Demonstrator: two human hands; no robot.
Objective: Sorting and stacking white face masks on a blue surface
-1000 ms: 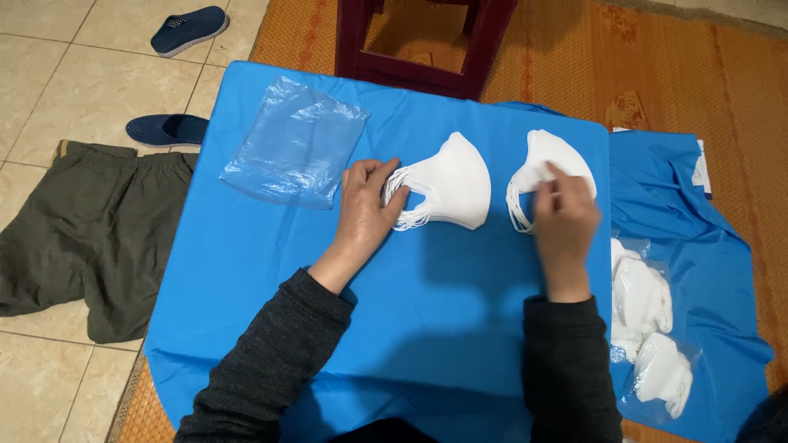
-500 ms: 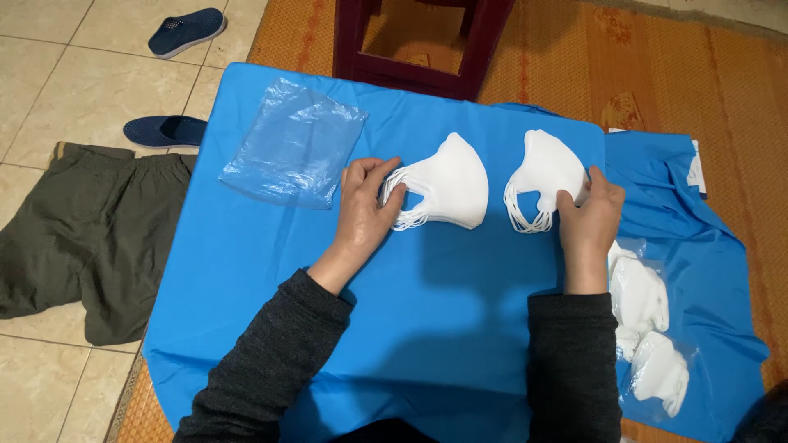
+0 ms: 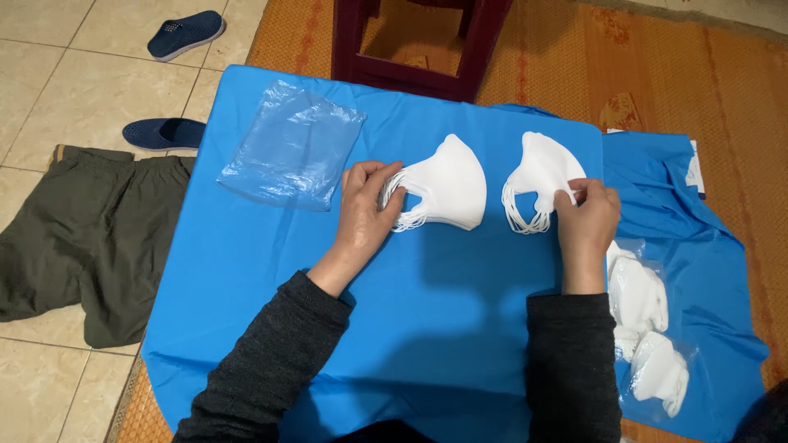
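Two stacks of white folded face masks lie on a blue cloth (image 3: 271, 271). My left hand (image 3: 367, 209) rests on the ear loops at the left end of the left mask stack (image 3: 447, 190), fingers curled over them. My right hand (image 3: 586, 217) pinches the lower right edge of the right mask stack (image 3: 538, 174), whose ear loops hang at its lower left. Both forearms, in dark grey sleeves, reach in from the bottom.
A pile of clear plastic bags (image 3: 291, 156) lies left of my left hand. Bagged white masks (image 3: 648, 336) sit at the right on more blue cloth. A dark red stool (image 3: 419, 41) stands behind. Olive trousers (image 3: 74, 230) and two blue shoes (image 3: 185, 33) lie on the tiled floor.
My right hand has shifted from the middle of the right mask stack to its lower right edge. My left hand has stayed on the left stack.
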